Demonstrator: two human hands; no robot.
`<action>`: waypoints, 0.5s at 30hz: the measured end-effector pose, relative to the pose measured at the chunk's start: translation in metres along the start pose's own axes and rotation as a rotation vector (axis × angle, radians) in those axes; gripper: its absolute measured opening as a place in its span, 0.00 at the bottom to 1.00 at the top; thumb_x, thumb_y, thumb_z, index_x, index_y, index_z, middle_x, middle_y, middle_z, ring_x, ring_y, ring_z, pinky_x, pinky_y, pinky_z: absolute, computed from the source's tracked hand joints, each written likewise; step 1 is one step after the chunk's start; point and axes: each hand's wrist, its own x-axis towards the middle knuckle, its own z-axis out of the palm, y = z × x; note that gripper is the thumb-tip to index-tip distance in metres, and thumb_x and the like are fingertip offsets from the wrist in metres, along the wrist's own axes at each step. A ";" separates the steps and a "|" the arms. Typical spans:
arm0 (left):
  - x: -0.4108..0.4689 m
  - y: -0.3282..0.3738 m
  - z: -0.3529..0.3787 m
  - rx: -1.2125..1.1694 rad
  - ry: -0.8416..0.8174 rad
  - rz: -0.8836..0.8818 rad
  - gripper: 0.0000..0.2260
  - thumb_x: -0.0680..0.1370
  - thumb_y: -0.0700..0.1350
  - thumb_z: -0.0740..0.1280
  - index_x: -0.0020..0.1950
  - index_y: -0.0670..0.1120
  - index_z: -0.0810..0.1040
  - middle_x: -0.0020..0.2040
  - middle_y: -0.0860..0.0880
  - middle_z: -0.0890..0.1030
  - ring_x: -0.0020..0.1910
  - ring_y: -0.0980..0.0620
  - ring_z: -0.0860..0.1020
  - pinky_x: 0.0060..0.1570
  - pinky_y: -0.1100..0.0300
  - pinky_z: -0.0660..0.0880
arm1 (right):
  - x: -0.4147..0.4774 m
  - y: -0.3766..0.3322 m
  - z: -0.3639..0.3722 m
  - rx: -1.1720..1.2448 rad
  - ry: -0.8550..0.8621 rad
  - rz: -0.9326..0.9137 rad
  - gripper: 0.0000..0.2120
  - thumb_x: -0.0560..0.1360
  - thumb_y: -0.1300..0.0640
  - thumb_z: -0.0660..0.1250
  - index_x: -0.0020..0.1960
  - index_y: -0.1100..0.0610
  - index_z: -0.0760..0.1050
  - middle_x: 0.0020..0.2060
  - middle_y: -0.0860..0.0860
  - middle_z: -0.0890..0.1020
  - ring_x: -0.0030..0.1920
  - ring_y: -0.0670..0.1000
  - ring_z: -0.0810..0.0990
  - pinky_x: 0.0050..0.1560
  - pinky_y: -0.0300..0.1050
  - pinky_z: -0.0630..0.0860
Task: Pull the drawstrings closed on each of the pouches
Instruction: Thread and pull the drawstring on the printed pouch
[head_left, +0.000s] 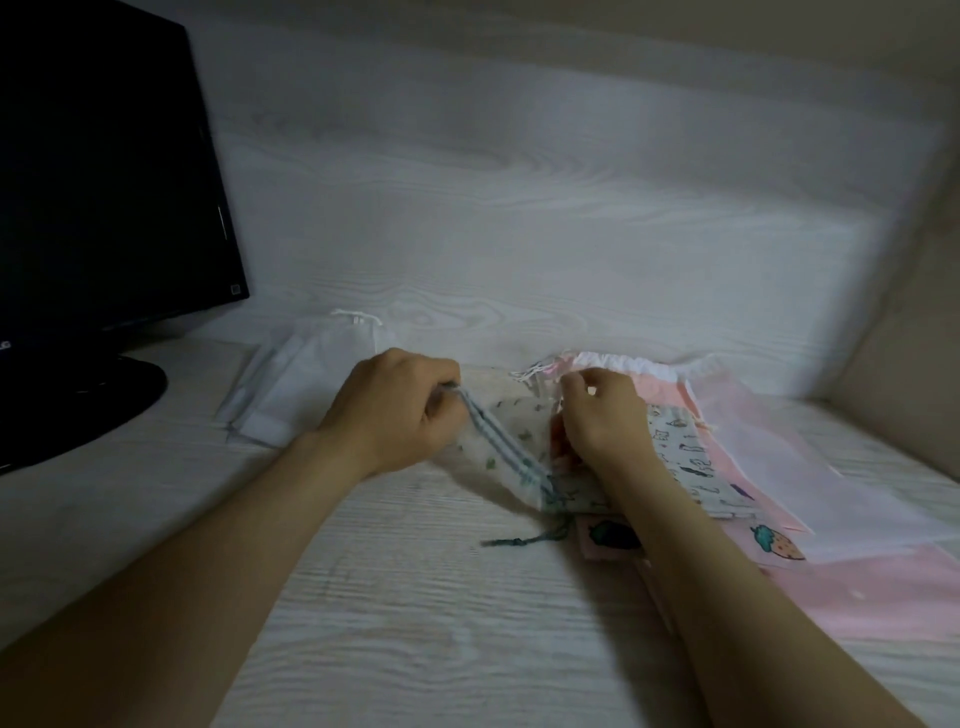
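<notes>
The leaf-print pouch lay on the table between both hands. The left hand had its fingers gripping the pouch's striped mouth; whether the right hand held anything was unclear. Best to anchor the mouth and draw the teal cord steadily

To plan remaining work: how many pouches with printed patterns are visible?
3: cream leaf-print fabric pouch gripped by the left hand; pale doodle-print fabric pouch beside the right hand; pink strawberry-print pouch nearer the camera. Others may lie hidden underneath.
</notes>
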 end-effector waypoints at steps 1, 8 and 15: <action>0.000 0.001 0.001 0.019 -0.058 -0.026 0.12 0.74 0.47 0.63 0.32 0.50 0.66 0.26 0.51 0.69 0.26 0.50 0.67 0.29 0.55 0.65 | -0.001 -0.001 0.001 0.036 -0.044 0.013 0.19 0.84 0.52 0.58 0.51 0.65 0.81 0.37 0.58 0.86 0.35 0.58 0.86 0.43 0.60 0.85; -0.002 -0.013 0.005 -0.096 -0.223 -0.130 0.07 0.75 0.44 0.69 0.37 0.48 0.75 0.38 0.52 0.77 0.36 0.53 0.76 0.37 0.49 0.77 | -0.008 -0.009 0.001 0.229 -0.319 0.043 0.34 0.76 0.48 0.73 0.79 0.47 0.66 0.72 0.55 0.75 0.66 0.53 0.79 0.67 0.55 0.77; -0.002 -0.021 0.007 0.063 -0.358 -0.091 0.12 0.76 0.49 0.68 0.34 0.46 0.75 0.35 0.49 0.76 0.39 0.52 0.75 0.40 0.49 0.73 | -0.013 -0.012 -0.003 0.100 -0.308 -0.136 0.41 0.67 0.40 0.80 0.75 0.39 0.65 0.73 0.49 0.68 0.72 0.52 0.70 0.70 0.53 0.73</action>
